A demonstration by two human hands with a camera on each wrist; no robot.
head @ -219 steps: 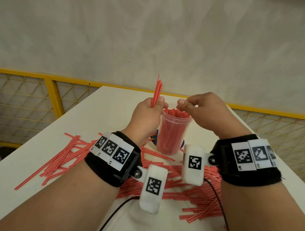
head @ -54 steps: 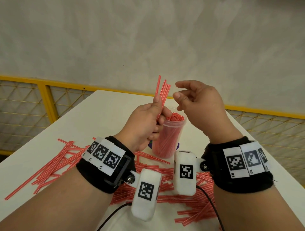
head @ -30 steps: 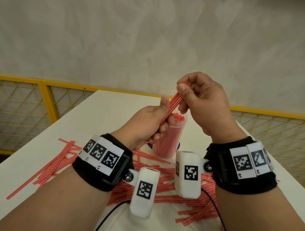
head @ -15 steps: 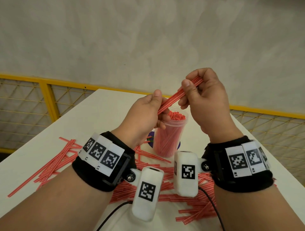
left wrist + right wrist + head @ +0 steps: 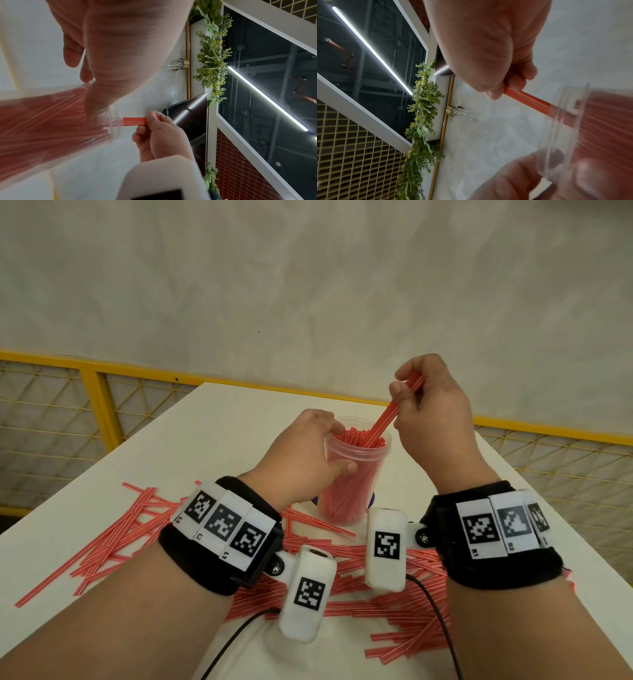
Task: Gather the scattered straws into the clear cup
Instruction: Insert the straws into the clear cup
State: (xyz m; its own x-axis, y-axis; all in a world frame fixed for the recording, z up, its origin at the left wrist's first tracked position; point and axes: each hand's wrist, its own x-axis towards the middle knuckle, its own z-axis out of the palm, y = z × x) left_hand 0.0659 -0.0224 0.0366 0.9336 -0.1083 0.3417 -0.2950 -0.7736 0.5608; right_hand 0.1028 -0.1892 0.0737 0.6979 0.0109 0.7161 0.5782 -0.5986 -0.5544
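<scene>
A clear cup packed with red straws stands on a white tabletop. The left hand wraps around the cup's left side, thumb across its front. Above the cup's rim and to its right, the right hand pinches a small bundle of straws, whose lower ends seem to dip into the cup. Loose straws lie scattered on the tabletop in front of the cup.

Your left hand curls around the clear cup, thumb on its near side. Your right hand, raised above the rim, pinches a bundle of straws between thumb and curled fingers.
</scene>
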